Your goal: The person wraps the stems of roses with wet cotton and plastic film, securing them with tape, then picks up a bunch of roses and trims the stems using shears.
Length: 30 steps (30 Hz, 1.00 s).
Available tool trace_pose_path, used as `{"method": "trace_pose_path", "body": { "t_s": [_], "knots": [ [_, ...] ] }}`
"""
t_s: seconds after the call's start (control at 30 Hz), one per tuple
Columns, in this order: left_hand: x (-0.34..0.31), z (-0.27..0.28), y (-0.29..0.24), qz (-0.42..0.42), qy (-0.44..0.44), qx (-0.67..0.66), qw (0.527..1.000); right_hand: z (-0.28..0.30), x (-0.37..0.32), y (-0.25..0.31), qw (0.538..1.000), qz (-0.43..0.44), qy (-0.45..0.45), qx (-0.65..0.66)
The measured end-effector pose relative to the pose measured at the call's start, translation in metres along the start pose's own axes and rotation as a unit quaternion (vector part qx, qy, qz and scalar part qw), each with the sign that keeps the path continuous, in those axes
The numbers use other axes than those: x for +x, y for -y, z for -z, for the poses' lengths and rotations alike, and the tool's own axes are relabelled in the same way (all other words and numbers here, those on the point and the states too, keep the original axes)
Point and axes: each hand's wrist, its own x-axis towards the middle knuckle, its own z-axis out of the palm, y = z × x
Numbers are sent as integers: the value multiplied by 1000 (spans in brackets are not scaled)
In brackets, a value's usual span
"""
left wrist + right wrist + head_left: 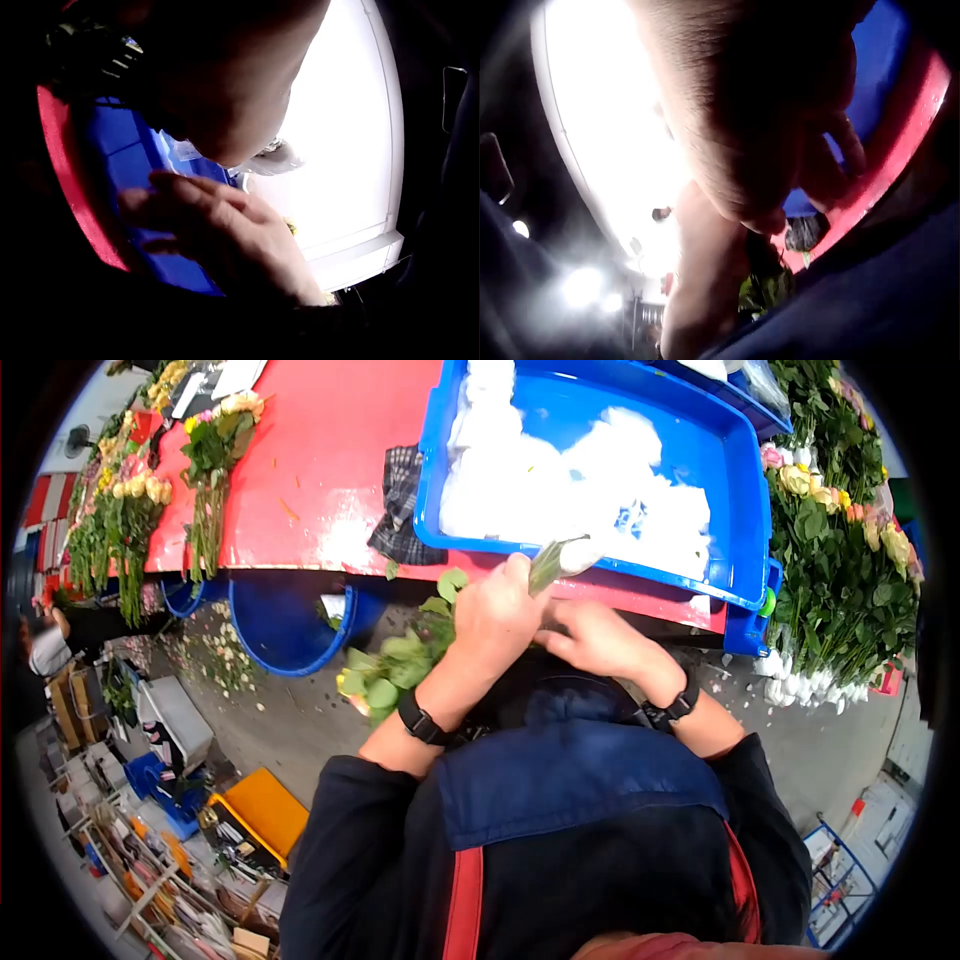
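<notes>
In the head view my left hand grips a bunch of flower stems near their cut ends. A white wad shows at the tip of the stems, over the near rim of the blue tray. Green leaves of the bunch hang below the left hand, toward the floor. Close beside the left wrist is my right hand, its fingers loosely bent. In the left wrist view the right hand is blurred, with nothing seen between its fingers. White fluffy wadding lies in the blue tray.
A red table bears the tray, a checked cloth and a rose bunch at left. More wrapped roses lie at right. A blue bucket stands under the table edge. Another person is at far left.
</notes>
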Motion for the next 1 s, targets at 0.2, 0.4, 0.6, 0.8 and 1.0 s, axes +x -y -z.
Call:
{"method": "trace_pose_path", "body": {
  "t_s": [0.2, 0.4, 0.6, 0.8, 1.0],
  "knots": [
    [-21, 7, 24, -79, 48, 77, 993, 3, -41, -35, 991, -118, -30, -57],
    [-36, -7, 25, -103, 124, 99, 982, 4, -64, -29, 978, -187, -55, 80],
    [-49, -32, 12, -109, 155, 125, 974, 27, -79, -20, 975, -21, -205, 88],
    [-59, -53, -19, -106, 198, 153, 962, 41, -92, -36, 988, -30, -149, 40],
    [-49, -45, -76, 95, 326, -1, 941, 59, -109, -88, 917, -59, -57, 389]
  ]
}}
